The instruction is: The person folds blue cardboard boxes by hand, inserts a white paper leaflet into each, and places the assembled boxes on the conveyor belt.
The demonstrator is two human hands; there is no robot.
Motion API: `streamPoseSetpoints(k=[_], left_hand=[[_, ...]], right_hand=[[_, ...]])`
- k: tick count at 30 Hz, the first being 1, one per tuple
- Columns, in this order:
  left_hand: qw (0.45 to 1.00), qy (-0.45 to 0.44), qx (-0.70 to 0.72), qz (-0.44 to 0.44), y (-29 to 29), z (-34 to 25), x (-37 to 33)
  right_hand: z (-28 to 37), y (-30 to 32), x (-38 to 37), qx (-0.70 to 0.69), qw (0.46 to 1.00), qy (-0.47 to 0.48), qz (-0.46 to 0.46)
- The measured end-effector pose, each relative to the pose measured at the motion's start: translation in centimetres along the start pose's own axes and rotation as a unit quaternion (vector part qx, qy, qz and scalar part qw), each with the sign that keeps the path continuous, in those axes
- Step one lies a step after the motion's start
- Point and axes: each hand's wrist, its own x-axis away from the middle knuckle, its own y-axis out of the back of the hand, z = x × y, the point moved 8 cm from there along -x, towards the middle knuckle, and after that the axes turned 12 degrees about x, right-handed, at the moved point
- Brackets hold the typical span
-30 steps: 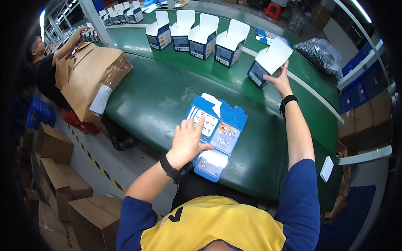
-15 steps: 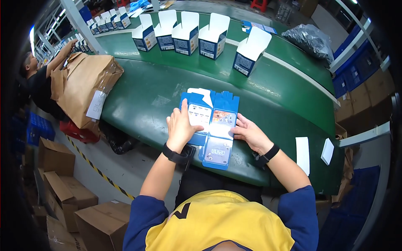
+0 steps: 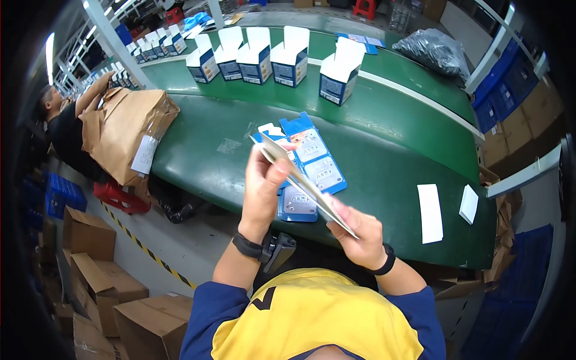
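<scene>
**Left hand point(image 3: 258, 195) and right hand point(image 3: 362, 239) hold a thin flat card point(image 3: 310, 191) above a green worktable point(image 3: 384, 180)**

At the far left of the frame, a co-worker point(image 3: 63, 129) in a black top stretches an arm forward. Brown cardboard cartons point(image 3: 153, 315) fill the lower left corner. A large, crumpled brown paper bag point(image 3: 126, 129) with a white label stands in front of the co-worker.

Farther right, along the upper middle, four blue-and-white boxes point(image 3: 255, 65) stand in a close row with their white lids up; a fifth box point(image 3: 338, 89) stands a little apart to the right.

At the centre, the left hand pinches the card's upper left end between thumb and fingers. The card slants down to the right (it is seen nearly edge-on, so its faces are mostly hidden). Behind and below it, blue printed flat cartons point(image 3: 322, 170) lie on the worktable. The right hand, right of centre, is closed on the card's lower right end.

Toward the right edge lie two white paper pieces point(image 3: 429, 213), apart from each other. Above them, at upper right, rests a grey plastic bag point(image 3: 433, 53).
</scene>
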Motion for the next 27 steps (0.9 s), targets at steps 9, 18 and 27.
streamPoseSetpoints(k=[9, 18, 27], left_hand=[[0.870, 0.291, 0.017, 0.398, -11.5, 5.4, 7.7], [0.863, -0.170, -0.351, 0.322, -10.6, 1.2, 6.0], [0.880, -0.229, -0.263, 0.323, -11.5, 0.3, 7.4]], right_hand=[[-7.2, 3.8, 2.9, -0.228, 0.929, -0.225, -0.187], [-3.0, 5.7, 4.0, -0.300, 0.934, -0.186, -0.055], [-1.6, 6.0, 3.3, -0.215, 0.957, -0.173, -0.091]])
